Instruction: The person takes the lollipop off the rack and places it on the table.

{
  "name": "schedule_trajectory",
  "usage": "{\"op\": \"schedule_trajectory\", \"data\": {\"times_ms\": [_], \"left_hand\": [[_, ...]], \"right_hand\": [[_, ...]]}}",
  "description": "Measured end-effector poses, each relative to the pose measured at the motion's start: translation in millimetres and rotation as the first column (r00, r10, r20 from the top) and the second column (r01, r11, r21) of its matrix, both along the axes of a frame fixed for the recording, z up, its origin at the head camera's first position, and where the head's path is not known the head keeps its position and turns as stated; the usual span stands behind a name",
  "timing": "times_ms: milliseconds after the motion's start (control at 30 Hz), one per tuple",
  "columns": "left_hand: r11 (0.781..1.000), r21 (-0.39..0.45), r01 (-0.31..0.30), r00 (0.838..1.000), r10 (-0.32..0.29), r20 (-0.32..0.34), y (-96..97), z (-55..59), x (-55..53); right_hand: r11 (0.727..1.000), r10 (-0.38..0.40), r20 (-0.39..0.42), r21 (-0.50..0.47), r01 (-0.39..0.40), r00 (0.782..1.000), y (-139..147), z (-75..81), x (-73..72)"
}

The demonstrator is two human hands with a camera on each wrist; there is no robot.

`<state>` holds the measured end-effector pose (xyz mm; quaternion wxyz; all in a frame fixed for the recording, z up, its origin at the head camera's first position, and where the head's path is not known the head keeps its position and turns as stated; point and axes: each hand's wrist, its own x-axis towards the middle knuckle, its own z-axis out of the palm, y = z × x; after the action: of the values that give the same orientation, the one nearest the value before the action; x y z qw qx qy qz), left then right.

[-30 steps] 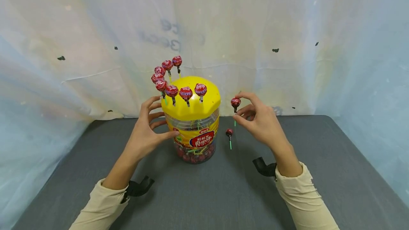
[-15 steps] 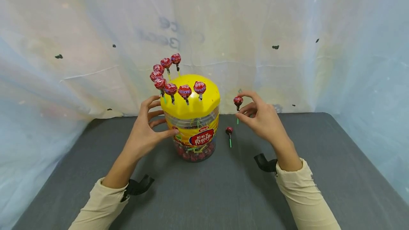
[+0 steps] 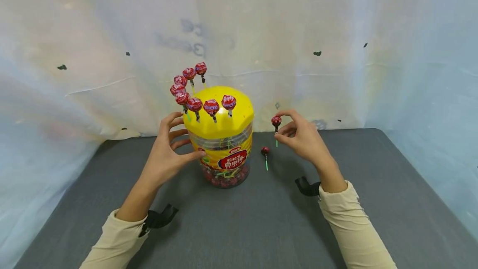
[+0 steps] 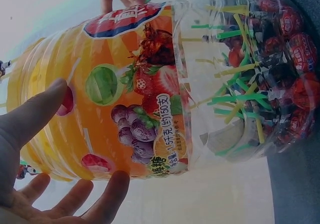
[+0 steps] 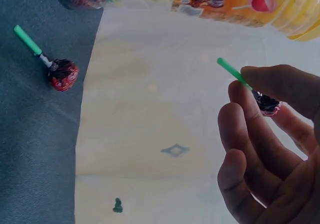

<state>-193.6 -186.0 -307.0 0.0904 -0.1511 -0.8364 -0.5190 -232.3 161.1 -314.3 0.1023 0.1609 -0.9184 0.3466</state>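
Observation:
A clear candy jar [image 3: 233, 160] with a yellow lid [image 3: 240, 113] stands upright on the table. Several red-wrapped lollipops [image 3: 211, 107] stick up from the lid in a curved row along its left and front edge. My left hand [image 3: 164, 157] holds the jar's left side, thumb [image 4: 42, 109] on the label and the other fingers spread behind. To the right of the jar, my right hand [image 3: 304, 138] pinches a lollipop [image 3: 276, 122] by its green stick between thumb and fingertips, red head up. Another lollipop [image 3: 265, 151] lies on the table below that hand.
The dark grey table [image 3: 231, 227] runs back to a pale hanging sheet [image 3: 261, 24], which also closes in both sides. More lollipops [image 4: 300, 54] fill the jar's bottom. Black straps [image 3: 308, 187] hang at both wrists.
My right hand has drifted slightly to the right, away from the jar, with the lollipop still pinched. The left hand keeps its hold. The head view has shifted a little.

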Motion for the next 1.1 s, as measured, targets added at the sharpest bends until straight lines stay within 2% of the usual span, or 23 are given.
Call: {"op": "schedule_trajectory", "data": {"times_ms": [267,467,733,1100], "left_hand": [[1.000,-0.004,-0.001,1.000,0.001,-0.008,-2.3,1.4,0.0],[1.000,-0.001,0.000,1.000,0.000,-0.006,-0.7,3.7,-1.3],[1.000,0.003,-0.003,1.000,0.003,0.007,-0.1,0.2,0.2],[1.000,0.010,-0.004,1.000,0.004,0.002,-1.2,-0.6,0.7]], "right_hand": [[1.000,0.004,0.028,-0.004,-0.004,1.000,5,-7.5,-9.0],[0.999,0.036,0.098,-0.007,-0.036,0.995,10,-14.8,-13.9],[0.997,0.076,0.196,-0.009,-0.076,0.978,17,-32.4,-21.9],[0.995,0.083,0.312,0.033,-0.098,0.946,19,-54.7,-33.8]]}}
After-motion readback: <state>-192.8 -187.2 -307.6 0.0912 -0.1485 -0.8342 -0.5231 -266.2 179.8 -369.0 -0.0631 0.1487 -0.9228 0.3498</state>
